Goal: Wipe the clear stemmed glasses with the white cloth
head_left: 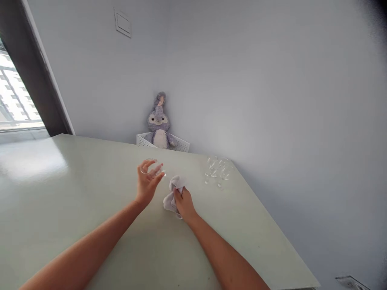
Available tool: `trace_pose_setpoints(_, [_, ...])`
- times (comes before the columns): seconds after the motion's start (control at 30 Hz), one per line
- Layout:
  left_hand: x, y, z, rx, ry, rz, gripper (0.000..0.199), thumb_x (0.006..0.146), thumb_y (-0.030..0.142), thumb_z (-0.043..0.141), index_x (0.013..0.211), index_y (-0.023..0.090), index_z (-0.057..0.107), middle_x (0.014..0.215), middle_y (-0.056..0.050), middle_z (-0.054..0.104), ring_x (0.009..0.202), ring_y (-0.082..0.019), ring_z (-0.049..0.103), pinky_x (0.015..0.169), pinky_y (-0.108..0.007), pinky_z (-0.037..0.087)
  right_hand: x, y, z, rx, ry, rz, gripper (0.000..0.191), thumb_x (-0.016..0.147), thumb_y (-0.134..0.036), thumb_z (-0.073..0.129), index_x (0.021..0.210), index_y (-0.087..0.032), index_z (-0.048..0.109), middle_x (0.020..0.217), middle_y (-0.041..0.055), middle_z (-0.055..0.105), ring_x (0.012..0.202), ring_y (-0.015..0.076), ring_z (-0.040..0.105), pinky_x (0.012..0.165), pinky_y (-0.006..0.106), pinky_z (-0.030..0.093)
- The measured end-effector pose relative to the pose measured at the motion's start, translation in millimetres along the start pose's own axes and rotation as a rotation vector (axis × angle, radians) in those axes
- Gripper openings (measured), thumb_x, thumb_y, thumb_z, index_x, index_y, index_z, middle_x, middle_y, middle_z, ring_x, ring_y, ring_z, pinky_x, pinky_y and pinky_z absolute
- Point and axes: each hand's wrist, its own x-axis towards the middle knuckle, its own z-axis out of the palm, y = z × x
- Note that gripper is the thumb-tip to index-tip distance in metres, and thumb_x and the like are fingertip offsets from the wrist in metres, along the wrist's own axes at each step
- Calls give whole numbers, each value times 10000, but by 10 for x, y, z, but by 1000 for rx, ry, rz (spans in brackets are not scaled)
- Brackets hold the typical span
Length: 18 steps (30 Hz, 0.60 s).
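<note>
My left hand (147, 183) is wrapped round a clear drinking glass (152, 169), held a little above the table with its round rim showing. A short way to the right, my right hand (184, 203) grips a crumpled light grey cloth (171, 201); part of it bunches up above the fingers and part hangs below them. The cloth and the glass are apart. Farther right on the table stand several clear glasses (218, 167), close together and hard to tell one from another.
The pale glossy table (99, 181) reaches to a corner of grey walls. Behind its far edge a grey plush rabbit (159, 125) sits in a white perforated basket (183, 146). A light switch (123, 24) is on the wall, and a window (18, 88) lies at the far left.
</note>
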Motion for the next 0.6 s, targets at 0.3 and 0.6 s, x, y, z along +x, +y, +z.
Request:
trace_pose_setpoints(0.3, [5,-38,-82,304,72,328,581,669,253,678,1121,251,313,1155,-70,444,1029,-200,541,903,-457,429,-101,-289,-175,-874,93,-511,347,845,-445,410,1077,-246,573,1059,98,535,841,228,484,718,358,348])
trace_pose_setpoints(0.6, [-416,-121,94,418,-452,426,820,668,436,648,1311,266,170,1271,-155,429,1196,-293,397,950,-495,347,5,-214,-239,-602,85,-410,247,836,-389,432,864,-243,628,792,33,583,651,149,510,631,265,366])
